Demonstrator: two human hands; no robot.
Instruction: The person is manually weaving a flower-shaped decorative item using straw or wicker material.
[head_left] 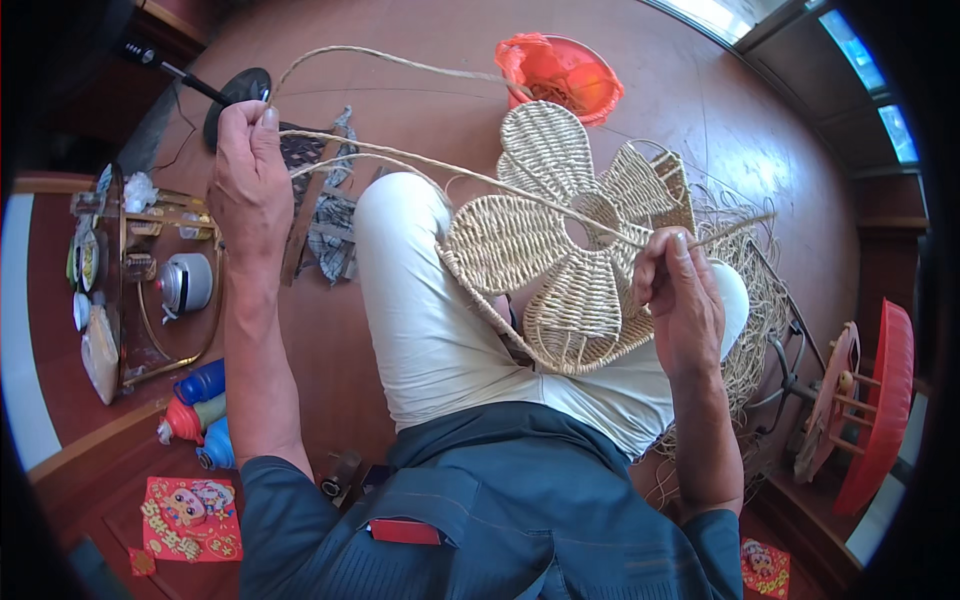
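Observation:
A woven straw basket (510, 245) with flower-petal panels around a round hole rests across my lap, between my knees. My left hand (252, 165) is raised at the far left, its fingers pinched on a straw cord (400, 153). From there the cord runs slanting over the basket to my right hand (682, 285), which is closed on it beside the basket's right edge. Another stretch of cord arcs from my left hand toward a red bucket (580, 60) lined with a red plastic bag. The cord's tail sticks out to the right past my right fingers.
A tangled heap of straw cord (755, 320) lies on the floor at my right, near a red round stool (880, 400). At the left stand a shelf table (122, 290) with a silver pot (187, 283), and several bottles (200, 383). A black stand base (235, 105) is beyond my left hand.

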